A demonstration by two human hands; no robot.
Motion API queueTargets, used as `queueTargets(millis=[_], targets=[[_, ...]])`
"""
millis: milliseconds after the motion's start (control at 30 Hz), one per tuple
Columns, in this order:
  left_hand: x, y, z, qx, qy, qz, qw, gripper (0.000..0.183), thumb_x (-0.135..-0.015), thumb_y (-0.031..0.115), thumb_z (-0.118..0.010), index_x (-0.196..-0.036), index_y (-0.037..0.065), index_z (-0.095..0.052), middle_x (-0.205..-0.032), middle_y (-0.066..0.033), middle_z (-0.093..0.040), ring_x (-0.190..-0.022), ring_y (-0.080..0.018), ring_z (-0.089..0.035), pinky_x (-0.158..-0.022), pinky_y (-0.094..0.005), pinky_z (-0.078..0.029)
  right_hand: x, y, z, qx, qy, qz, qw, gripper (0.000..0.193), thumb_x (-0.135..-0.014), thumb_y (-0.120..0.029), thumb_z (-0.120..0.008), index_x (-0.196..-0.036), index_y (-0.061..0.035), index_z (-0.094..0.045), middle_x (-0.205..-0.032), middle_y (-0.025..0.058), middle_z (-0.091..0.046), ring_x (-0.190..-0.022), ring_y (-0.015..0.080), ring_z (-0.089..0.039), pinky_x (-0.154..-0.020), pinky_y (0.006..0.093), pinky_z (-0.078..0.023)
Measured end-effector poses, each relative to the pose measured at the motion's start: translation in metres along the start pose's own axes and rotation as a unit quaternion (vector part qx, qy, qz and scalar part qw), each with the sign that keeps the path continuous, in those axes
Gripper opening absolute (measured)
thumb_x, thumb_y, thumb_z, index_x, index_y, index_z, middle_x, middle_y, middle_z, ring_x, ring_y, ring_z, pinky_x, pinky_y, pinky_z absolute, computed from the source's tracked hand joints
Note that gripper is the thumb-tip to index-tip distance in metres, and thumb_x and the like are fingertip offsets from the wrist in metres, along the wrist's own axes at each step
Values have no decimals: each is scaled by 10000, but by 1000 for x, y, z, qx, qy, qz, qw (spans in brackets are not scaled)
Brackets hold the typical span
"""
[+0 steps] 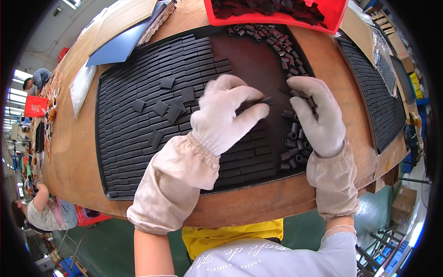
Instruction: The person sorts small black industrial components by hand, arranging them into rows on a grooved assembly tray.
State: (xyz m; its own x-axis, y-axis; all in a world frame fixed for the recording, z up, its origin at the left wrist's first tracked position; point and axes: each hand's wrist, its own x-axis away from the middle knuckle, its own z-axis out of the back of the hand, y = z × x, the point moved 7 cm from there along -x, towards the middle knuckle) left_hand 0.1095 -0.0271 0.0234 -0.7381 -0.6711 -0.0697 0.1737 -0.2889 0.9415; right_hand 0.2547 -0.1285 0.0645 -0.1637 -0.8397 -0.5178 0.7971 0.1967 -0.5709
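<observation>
White work gloves cover both my hands. My left hand (229,115) hovers over the right part of a black tray (102,138), thumb and forefinger closed on a small black piece (265,100) that shows only at their tips. My right hand (321,115) is curled over the tray's right edge, thumb and forefinger apart, beside a heap of short black tubes (295,131). Between those fingers dark tubes show, and none is plainly gripped. Rows of flat black rectangular pieces (138,115) cover the tray's left and middle. Several loose flat pieces (174,113) lie on top.
A red bin (272,21) with dark pieces stands at the far edge. Another black tray (374,92) of rowed pieces lies right, partly under bubble wrap (384,60). Cardboard and a blue sheet (113,51) sit far left on the brown table (69,152). Other people are at left.
</observation>
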Motion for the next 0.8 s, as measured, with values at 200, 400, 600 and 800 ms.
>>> queueTargets(millis=[200,400,600,800], targets=[[11,12,-6,-399,89,-216,887,228,-695,239,-810,-895,153,-742,-1121,-66,-573,-1051,-312,-561,-856,-435,-492,5,-5,-12,190,-69,70,977,321,-736,-95,-734,-1047,-135,-667,-991,47,-631,-1049,275,-585,-996,437,-424],[11,17,-5,-391,87,-251,881,191,-692,251,-802,-842,149,-742,-1150,-52,-582,-1081,-300,-554,-857,-436,-471,13,-2,-21,230,-124,68,963,317,-707,-139,-758,-1009,-157,-664,-953,18,-614,-1088,258,-552,-1069,436,-367],[7,20,-1,-373,117,-295,872,215,-671,283,-790,-627,108,-675,-1030,-57,-608,-1013,-297,-561,-791,-446,-479,15,5,-24,229,-124,66,963,294,-683,-114,-768,-957,-147,-667,-931,11,-608,-1082,248,-550,-1084,444,-356],[4,21,8,-376,125,-288,872,138,-706,226,-790,-757,123,-715,-976,4,-654,-943,-239,-613,-782,-396,-494,2,-7,-18,182,-65,87,977,274,-699,-81,-758,-952,-142,-670,-923,32,-606,-1021,250,-575,-1058,476,-385]])
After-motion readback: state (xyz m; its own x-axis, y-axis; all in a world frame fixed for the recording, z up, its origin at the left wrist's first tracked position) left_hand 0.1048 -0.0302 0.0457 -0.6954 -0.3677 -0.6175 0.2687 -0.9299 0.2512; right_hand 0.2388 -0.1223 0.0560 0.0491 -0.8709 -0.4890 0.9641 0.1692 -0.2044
